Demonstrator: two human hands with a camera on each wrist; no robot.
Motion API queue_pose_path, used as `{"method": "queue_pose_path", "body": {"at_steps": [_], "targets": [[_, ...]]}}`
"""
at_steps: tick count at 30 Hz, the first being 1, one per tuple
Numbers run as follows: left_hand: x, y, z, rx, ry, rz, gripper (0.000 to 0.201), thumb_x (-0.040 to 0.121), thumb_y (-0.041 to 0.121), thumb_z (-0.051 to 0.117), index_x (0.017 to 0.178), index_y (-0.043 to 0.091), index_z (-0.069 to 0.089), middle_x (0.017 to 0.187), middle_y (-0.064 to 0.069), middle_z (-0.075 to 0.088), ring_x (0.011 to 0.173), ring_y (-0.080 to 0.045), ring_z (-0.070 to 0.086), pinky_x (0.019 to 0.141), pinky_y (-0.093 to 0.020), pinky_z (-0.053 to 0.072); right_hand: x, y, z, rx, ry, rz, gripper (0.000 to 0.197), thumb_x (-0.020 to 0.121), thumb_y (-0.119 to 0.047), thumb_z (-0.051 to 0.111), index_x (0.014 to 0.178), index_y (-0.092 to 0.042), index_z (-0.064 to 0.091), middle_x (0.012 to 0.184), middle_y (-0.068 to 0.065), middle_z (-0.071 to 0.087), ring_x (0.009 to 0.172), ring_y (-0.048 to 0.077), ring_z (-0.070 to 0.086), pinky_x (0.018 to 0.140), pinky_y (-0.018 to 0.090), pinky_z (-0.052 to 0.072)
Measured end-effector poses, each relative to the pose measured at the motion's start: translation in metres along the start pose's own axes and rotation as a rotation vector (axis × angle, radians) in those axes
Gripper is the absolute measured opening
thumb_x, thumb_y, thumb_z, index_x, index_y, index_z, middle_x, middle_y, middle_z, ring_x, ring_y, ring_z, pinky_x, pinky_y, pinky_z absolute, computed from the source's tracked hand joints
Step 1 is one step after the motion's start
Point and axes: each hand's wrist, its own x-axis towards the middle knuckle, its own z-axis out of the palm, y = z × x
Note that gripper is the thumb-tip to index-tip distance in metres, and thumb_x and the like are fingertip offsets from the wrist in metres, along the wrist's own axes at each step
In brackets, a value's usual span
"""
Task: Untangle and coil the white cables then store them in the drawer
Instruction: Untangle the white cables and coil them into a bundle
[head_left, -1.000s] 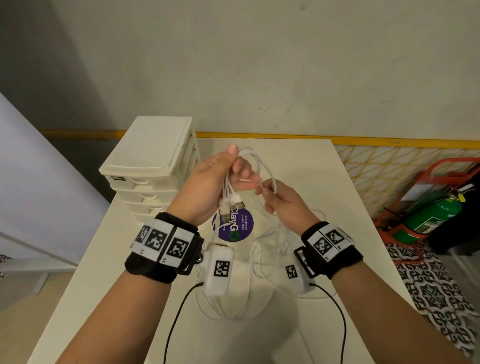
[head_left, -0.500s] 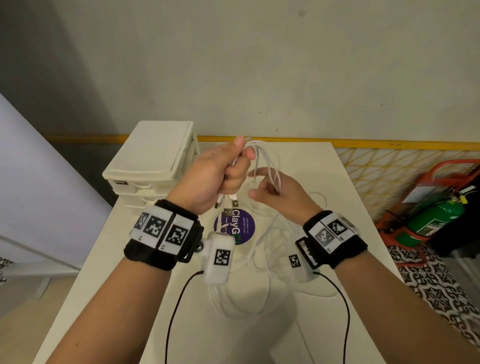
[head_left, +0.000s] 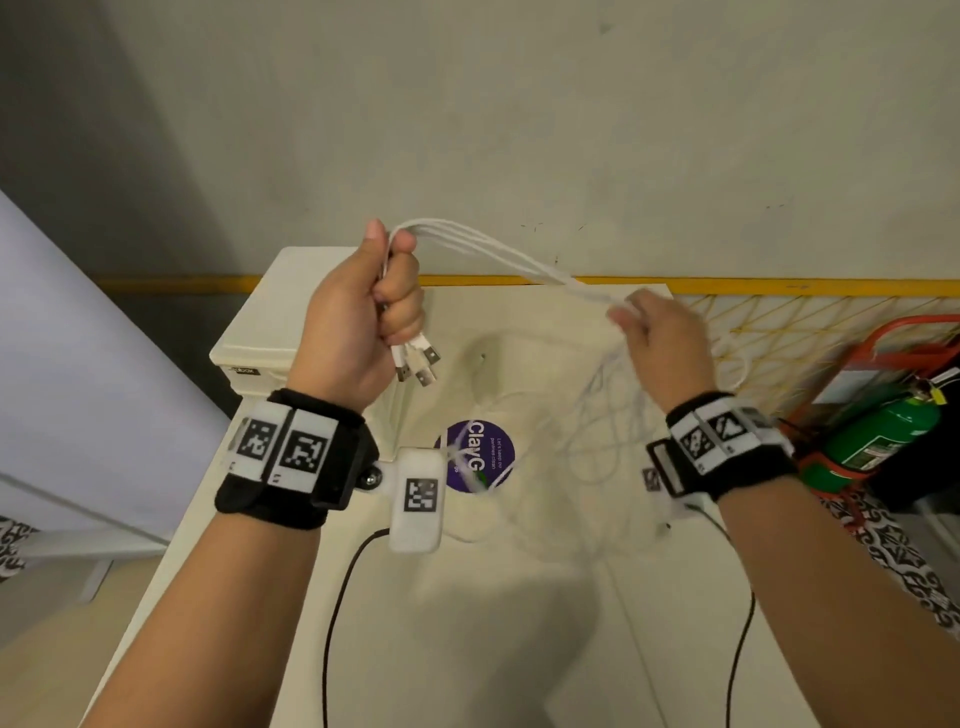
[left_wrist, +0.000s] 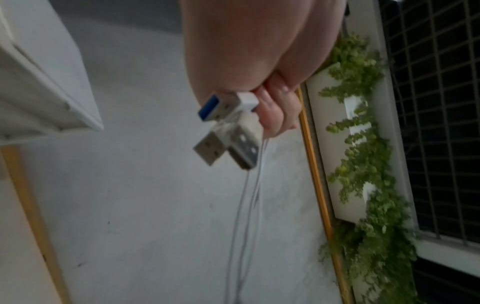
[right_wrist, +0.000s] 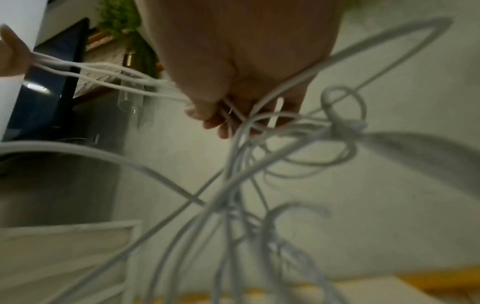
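**Holding the cable bundle taut between both hands**

Gripping hard, our left hand (head_left: 358, 317) is a closed fist around the white cables (head_left: 498, 254), raised above the white table (head_left: 467, 623). The USB plugs (head_left: 418, 364) stick out below the fist, next to the little finger; the left wrist view shows three of them, one with a blue insert, just under our curled fingers (left_wrist: 272, 115). From the top of that fist, by the thumb, the strands run out side by side and slope down to our right hand (head_left: 662, 343).

Our right hand pinches the same strands between thumb and fingertips, the other fingers curled round them. Past that pinch the cables hang down in loose, crossing loops; the right wrist view shows a knot-like loop just beyond the fingers, though blur hides how the strands cross. The hanging tangle reaches down toward the table near the purple round sticker (head_left: 480, 457).

Behind our left hand stands the cream drawer unit (head_left: 260, 332), at the table's far left corner. We cannot tell whether any drawer is open.
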Motion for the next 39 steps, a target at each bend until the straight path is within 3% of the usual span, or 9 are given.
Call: {"method": "queue_pose_path", "body": {"at_steps": [3,8,14,20,23,27,33,37,39], "targets": [[0.004,-0.005,0.004,-0.010,-0.003,0.009,0.039,0.104,0.033,0.021,0.082,0.017,0.048,0.046,0.012,0.029,0.034,0.000,0.020,0.036,-0.017,0.013,0.015,-0.003,-0.010,-0.109,0.184,-0.057,0.022,0.094,-0.025,0.046,0.088,-0.009,0.060,0.080,0.013,0.063,0.078,0.036,0.056,0.074,0.041,0.038],[0.004,-0.015,0.014,-0.086,-0.042,-0.044,0.039,0.104,0.034,0.020,0.082,0.016,0.048,0.046,0.011,0.031,0.033,0.000,0.023,0.036,-0.015,0.017,-0.033,-0.016,0.043,0.055,-0.564,-0.043,0.023,0.096,-0.028,0.044,0.089,-0.010,0.056,0.078,0.007,0.062,0.076,0.027,0.057,0.067,0.033,0.040],[-0.001,-0.015,0.015,-0.364,-0.011,0.090,0.036,0.104,0.031,0.022,0.086,0.014,0.048,0.048,0.010,0.035,0.036,-0.002,0.029,0.038,-0.015,0.026,-0.092,-0.031,0.076,0.150,-0.624,-0.104,0.018,0.090,-0.031,0.051,0.087,-0.013,0.054,0.083,0.005,0.062,0.081,0.022,0.055,0.075,0.034,0.042],[0.001,-0.005,0.025,-0.290,0.143,0.352,0.034,0.105,0.029,0.024,0.092,0.011,0.050,0.054,0.008,0.039,0.044,-0.004,0.032,0.045,-0.017,0.030,-0.098,-0.035,0.064,-0.014,-0.718,-0.060,0.017,0.086,-0.032,0.052,0.080,-0.020,0.042,0.066,-0.006,0.050,0.070,0.022,0.052,0.072,0.031,0.041],[0.006,-0.011,0.028,-0.062,0.203,0.512,0.024,0.105,0.019,0.025,0.097,0.012,0.047,0.062,0.006,0.047,0.053,-0.007,0.038,0.053,-0.020,0.034,-0.094,-0.047,0.057,-0.213,-0.710,-0.231,0.020,0.089,-0.034,0.045,0.076,-0.018,0.046,0.060,-0.007,0.042,0.068,0.020,0.046,0.079,0.033,0.040],[0.007,-0.029,0.020,0.719,0.139,0.686,0.016,0.100,0.002,0.031,0.102,0.013,0.043,0.073,0.004,0.043,0.065,-0.007,0.042,0.064,-0.019,0.037,-0.082,-0.061,0.036,-0.278,-0.697,-0.408,0.030,0.092,-0.031,0.041,0.065,-0.017,0.041,0.061,0.003,0.047,0.069,0.023,0.043,0.082,0.037,0.034],[0.003,-0.048,-0.025,1.178,0.069,0.450,0.013,0.100,0.005,0.036,0.104,0.009,0.048,0.073,0.009,0.042,0.064,0.006,0.046,0.063,-0.005,0.035,-0.079,-0.049,0.021,-0.165,-0.527,-0.534,0.031,0.078,-0.032,0.035,0.062,-0.021,0.059,0.056,-0.004,0.056,0.065,0.019,0.053,0.074,0.034,0.040],[-0.002,-0.072,-0.049,1.385,-0.045,0.040,0.016,0.099,0.011,0.038,0.091,0.005,0.049,0.075,0.007,0.048,0.065,-0.009,0.048,0.069,-0.027,0.041,-0.075,-0.043,0.011,-0.013,-0.304,-0.513,0.023,0.077,-0.026,0.043,0.077,-0.022,0.066,0.069,-0.008,0.063,0.075,0.017,0.056,0.078,0.031,0.032],[-0.010,-0.082,-0.050,1.221,-0.148,-0.222,0.021,0.100,0.013,0.037,0.087,0.002,0.049,0.071,-0.004,0.055,0.056,-0.016,0.050,0.060,-0.032,0.044,-0.068,-0.040,0.005,0.034,-0.170,-0.479,0.019,0.079,-0.024,0.046,0.077,-0.020,0.065,0.071,-0.007,0.062,0.077,0.017,0.054,0.077,0.032,0.032]]}}
